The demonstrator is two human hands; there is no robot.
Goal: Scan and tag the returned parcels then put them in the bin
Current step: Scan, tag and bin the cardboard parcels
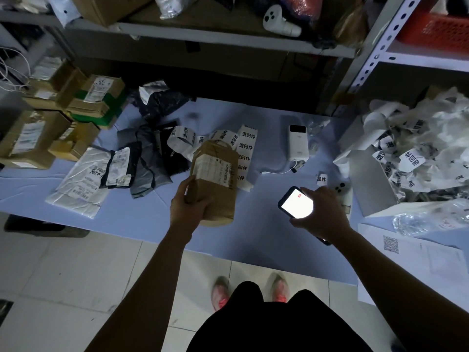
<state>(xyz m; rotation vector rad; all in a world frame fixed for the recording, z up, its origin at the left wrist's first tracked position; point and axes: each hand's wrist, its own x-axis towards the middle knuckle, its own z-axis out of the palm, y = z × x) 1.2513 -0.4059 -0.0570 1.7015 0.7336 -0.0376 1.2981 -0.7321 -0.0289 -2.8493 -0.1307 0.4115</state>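
Two hands: left hand (189,199), right hand (322,212). One parcel (218,179), one phone (297,203). On the counter (253,237): five bags (76,184) (116,171) (144,171) (175,151) (165,102), one white and four dark; one power bank (299,144) with one cable (279,171); one strip of labels (243,148) and one loose label (321,178); one white box (375,184) of scraps too many to count; one sheet (431,260). Cartons (25,138) stacked at left, at least four, exact count unclear. Two shoes (220,293) (280,288). One camera (276,20), one basket (436,29)

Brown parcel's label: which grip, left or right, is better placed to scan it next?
Probably the right grip: it holds the lit phone beside the brown parcel, while the left grip holds that parcel, label facing up.
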